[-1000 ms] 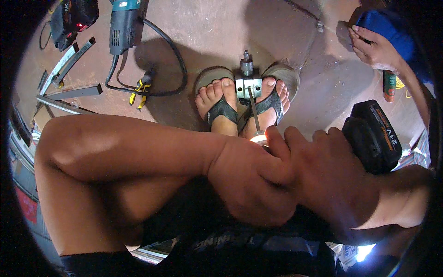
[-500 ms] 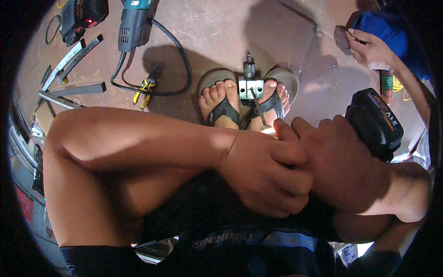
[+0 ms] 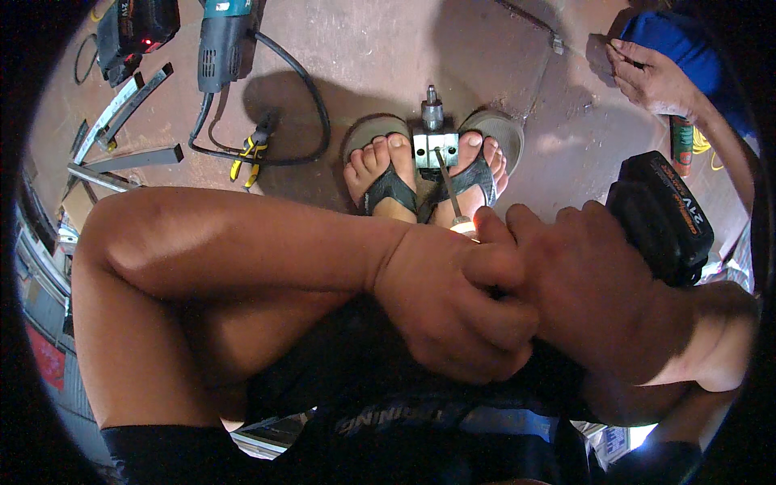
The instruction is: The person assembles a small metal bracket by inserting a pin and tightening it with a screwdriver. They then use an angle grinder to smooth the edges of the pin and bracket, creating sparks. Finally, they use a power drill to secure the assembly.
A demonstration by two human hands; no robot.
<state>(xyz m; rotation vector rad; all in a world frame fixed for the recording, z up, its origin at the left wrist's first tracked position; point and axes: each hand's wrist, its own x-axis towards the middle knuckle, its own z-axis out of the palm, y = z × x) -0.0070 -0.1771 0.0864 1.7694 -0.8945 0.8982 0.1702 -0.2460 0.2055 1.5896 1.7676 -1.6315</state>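
Note:
Both my hands are closed around a cordless drill, whose black battery point(image 3: 663, 218) sticks out at the right. My right hand point(image 3: 594, 283) wraps its grip, and my left hand point(image 3: 453, 307) presses against the drill body from the left; most of the drill is hidden beneath them. A lit ring shows at its front. From it a long thin drill bit point(image 3: 449, 187) runs forward to a silver metal block point(image 3: 435, 150) with dark holes, its tip at the block's face. The block sits between my sandalled feet point(image 3: 388, 174), and a stepped metal cylinder point(image 3: 432, 111) stands on its far side.
At the far left lie an angle grinder point(image 3: 222, 52) with a looped cord, yellow-and-black pliers point(image 3: 253, 153), metal bars point(image 3: 133, 158) and another battery tool point(image 3: 133, 36). At the right, another person's hand point(image 3: 655, 77) rests near a green cylinder point(image 3: 681, 145).
The view has shifted slightly. My hands and the drill keep nearly the same pose, with the bit still at the block.

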